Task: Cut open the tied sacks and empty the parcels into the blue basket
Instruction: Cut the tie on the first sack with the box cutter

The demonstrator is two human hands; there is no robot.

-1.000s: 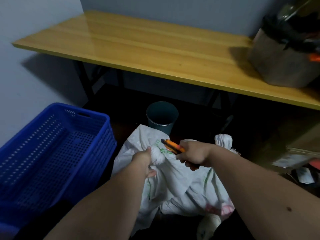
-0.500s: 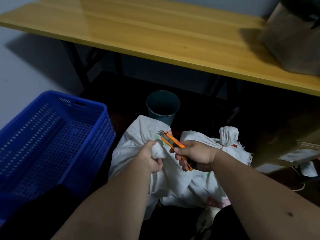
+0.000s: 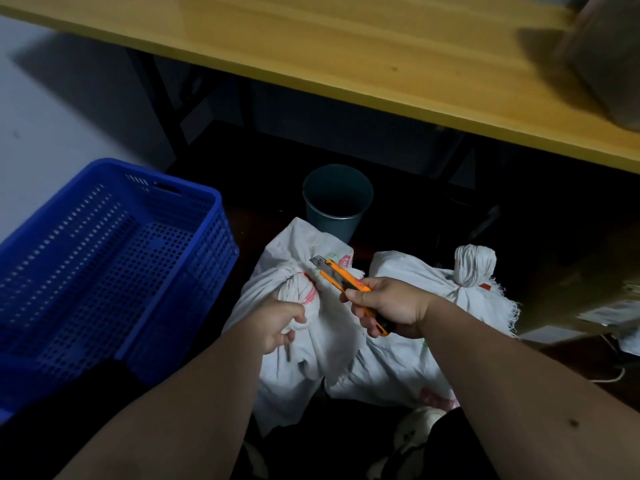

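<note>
Two white woven sacks lie on the dark floor. The near sack [image 3: 294,358] has its gathered neck pinched in my left hand [image 3: 277,323], just below the tied knot [image 3: 299,289]. My right hand [image 3: 388,306] grips an orange utility knife [image 3: 341,278]; its short blade is out and points up-left, just right of and above the knot. The second sack [image 3: 415,327] lies to the right, its neck [image 3: 474,268] still tied in a bunch. The blue basket [image 3: 114,271] stands on the left with nothing visible inside.
A yellow wooden table [image 3: 346,53] spans the top, with a dark bag or box [image 3: 609,57] on its right end. A grey-green bin [image 3: 337,202] stands under the table behind the sacks. Cardboard and papers [image 3: 588,306] lie at the right.
The view has tilted down and closer. My left hand has slid lower on the sack's neck, baring the knot. The knife has drawn back slightly to the right of the knot.
</note>
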